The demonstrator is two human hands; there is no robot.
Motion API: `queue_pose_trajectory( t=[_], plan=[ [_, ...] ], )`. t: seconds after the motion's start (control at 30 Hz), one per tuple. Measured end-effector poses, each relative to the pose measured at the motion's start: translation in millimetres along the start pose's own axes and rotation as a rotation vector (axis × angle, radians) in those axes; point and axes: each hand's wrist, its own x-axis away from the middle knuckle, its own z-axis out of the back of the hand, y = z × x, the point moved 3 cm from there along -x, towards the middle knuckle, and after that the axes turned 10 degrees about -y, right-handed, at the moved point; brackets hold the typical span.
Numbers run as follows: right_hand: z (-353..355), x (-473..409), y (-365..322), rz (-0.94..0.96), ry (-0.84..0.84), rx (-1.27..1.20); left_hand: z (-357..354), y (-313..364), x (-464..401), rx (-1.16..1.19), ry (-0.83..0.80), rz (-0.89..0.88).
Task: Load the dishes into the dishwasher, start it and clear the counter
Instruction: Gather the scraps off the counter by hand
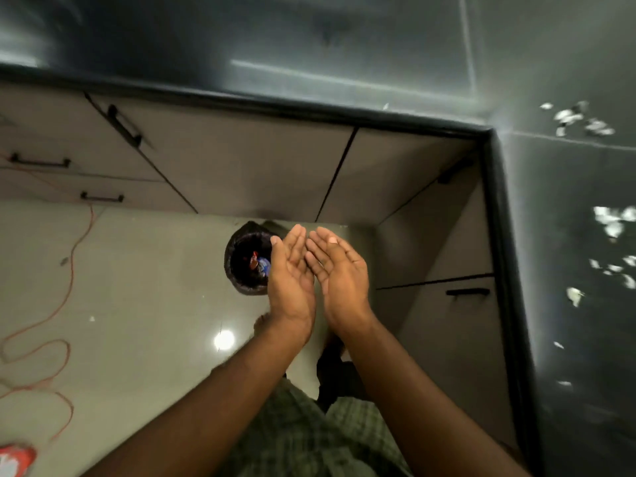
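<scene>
From the head camera, looking steeply down: both hands are out in front at the centre of the frame, palms up and side by side. The left hand [290, 273] is spread loose, fingers straight, holding nothing. The right hand [339, 270] matches it, fingers relaxed and slightly cupped, also holding nothing. The fingertips of both point toward the top of the frame, and the forearms run up from the bottom edge.

Just under the left hand's fingers, on the floor, stands a round bin [246, 261] lined with a dark bag, mouth up. Something red and blue lies inside it; any print on it is too blurred to read.

The dark counter [568, 208] wraps the top and right of the frame in an L, its long right arm running top to bottom. White scraps [609, 223] are scattered along that right stretch. Grey cabinet doors [241, 166] with black handles sit below the counter edge. An orange cord [70, 266] snakes over the floor at left, and a red and white packet [15, 459] sits in the lower left corner, its lettering unreadable.
</scene>
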Motion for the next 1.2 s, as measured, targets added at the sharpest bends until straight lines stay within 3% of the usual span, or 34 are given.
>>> queue_pose_trajectory(
  t=[0.33,0.63,0.77,0.83,0.93,1.07,1.2],
  plan=[
    [20.4,50.6,-99.5,0.354,0.173,-0.155,-110.8,12.9,23.0,-0.118,-0.388,0.144],
    [102.0,81.9,-139.4,0.601,0.476,-0.393,-187.3,-49.6,37.4,-0.321,-0.723,0.365],
    [155.3,92.3,-155.7,0.670,0.655,-0.367,-213.5,-88.1,35.9,-0.546,-0.868,0.442],
    [188.4,96.0,-158.9,0.662,0.796,-0.153,-223.1,-103.4,33.2,-0.670,-0.939,0.456],
    [239.0,88.6,-161.2,0.536,0.965,0.459,-243.6,-122.0,18.6,-0.912,-1.103,0.344],
    [267.7,68.4,-156.5,0.145,0.807,1.108,-262.9,-151.2,-19.1,-1.303,-1.161,0.169],
    [290.9,53.5,-185.0,0.014,0.728,1.314,-291.9,-176.9,-48.7,-1.550,-1.220,0.000]
  ],
)
